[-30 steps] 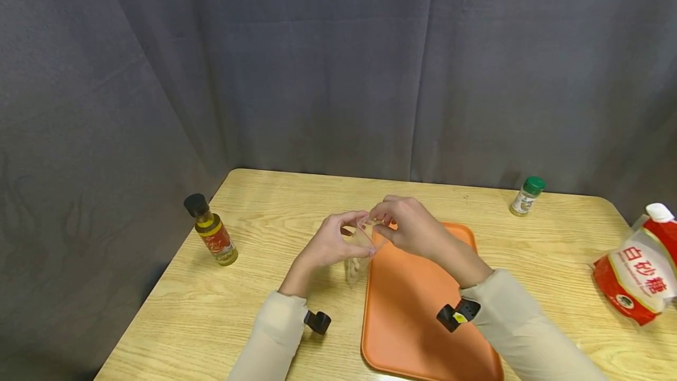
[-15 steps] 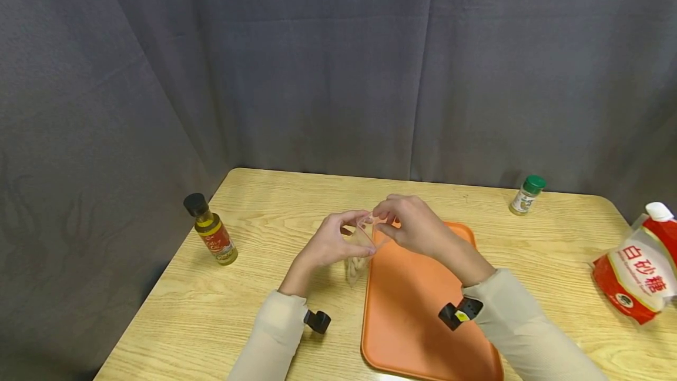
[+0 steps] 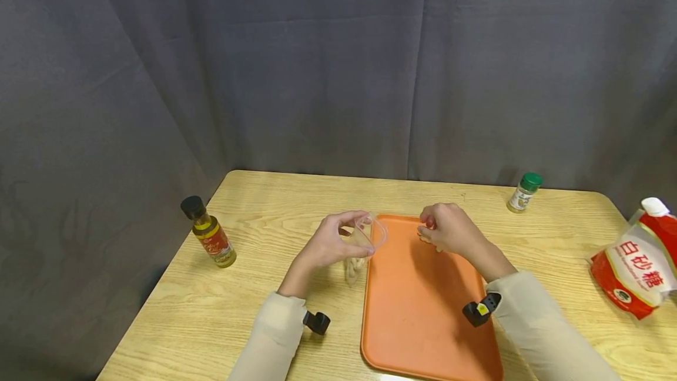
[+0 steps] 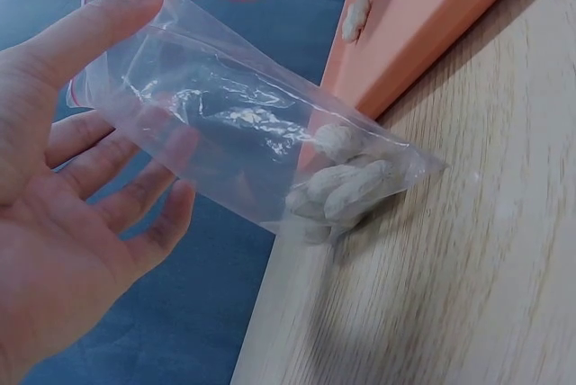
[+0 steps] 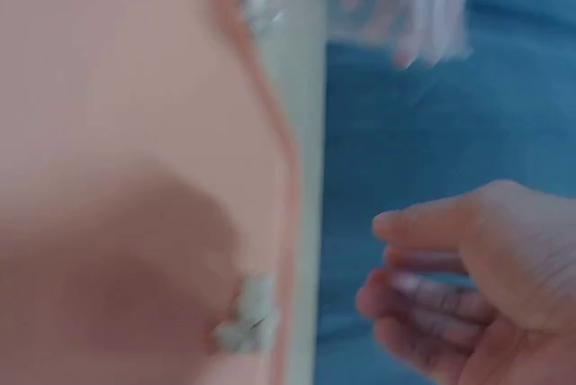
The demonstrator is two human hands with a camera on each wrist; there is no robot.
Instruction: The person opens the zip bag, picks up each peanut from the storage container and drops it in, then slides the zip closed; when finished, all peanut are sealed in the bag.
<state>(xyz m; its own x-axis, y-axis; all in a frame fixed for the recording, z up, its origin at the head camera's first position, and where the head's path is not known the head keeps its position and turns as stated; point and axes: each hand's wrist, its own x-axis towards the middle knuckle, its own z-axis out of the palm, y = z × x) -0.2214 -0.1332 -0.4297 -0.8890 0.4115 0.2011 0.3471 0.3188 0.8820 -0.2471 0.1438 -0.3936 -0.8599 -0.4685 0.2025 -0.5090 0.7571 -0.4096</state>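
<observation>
My left hand point(image 3: 334, 242) holds a clear zip bag point(image 4: 236, 120) near its mouth, which gapes. Several peanuts point(image 4: 346, 189) lie in the bag's lower end, beside the left edge of the orange tray point(image 3: 407, 316). Over the tray's far part is my right hand point(image 3: 449, 229), its fingers loosely curled and nothing visible between them in the right wrist view. Just below that hand, a few peanuts point(image 5: 250, 320) rest on the tray near its far rim. Both the hand and these peanuts are blurred there.
An olive oil bottle point(image 3: 214, 240) stands at the table's left edge. A green-capped spice jar point(image 3: 520, 197) is at the back right, and a red and white sugar bag point(image 3: 632, 263) at the far right. Dark cloth point(image 3: 317, 75) hangs behind the table point(image 3: 285, 204).
My right hand has left the bag's mouth and moved right over the tray, where peanuts now show beneath it. The left hand still holds the bag in about the same place.
</observation>
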